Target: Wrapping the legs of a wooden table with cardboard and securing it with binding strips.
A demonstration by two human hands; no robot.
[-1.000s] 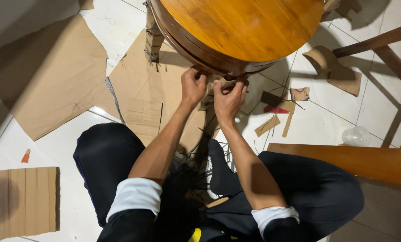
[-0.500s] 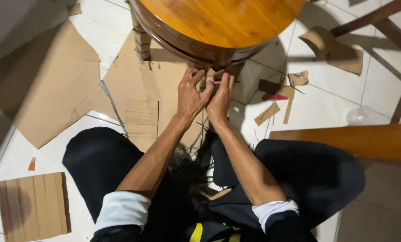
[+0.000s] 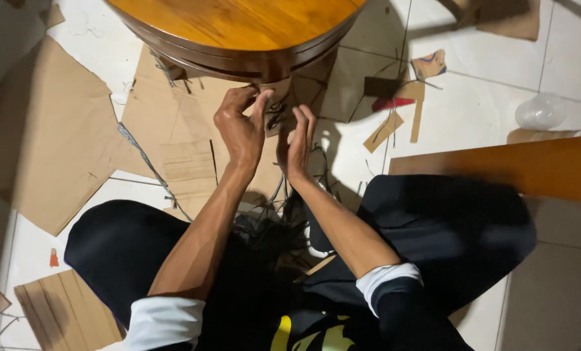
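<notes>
A round wooden table top [image 3: 238,26] with a dark rim fills the top of the view. I sit cross-legged on the floor below it. My left hand [image 3: 237,125] is just under the rim, its fingertips pinched on thin dark strands [image 3: 274,117] that hang there. My right hand [image 3: 297,143] is next to it with its fingers straight and close together, and it touches the same strands. More dark strands [image 3: 271,224] trail down into my lap between my forearms.
Flat cardboard sheets [image 3: 50,143] lie on the white tiled floor at the left and under the table. A ribbed cardboard piece [image 3: 63,315] is at bottom left. A wooden board [image 3: 505,166] lies at right, with a clear plastic object [image 3: 541,110] and small cardboard scraps [image 3: 385,130] beyond it.
Both hands have come slightly down and away from the table's rim. My right hand's fingers have straightened out. The table top has slid toward the top of the view.
</notes>
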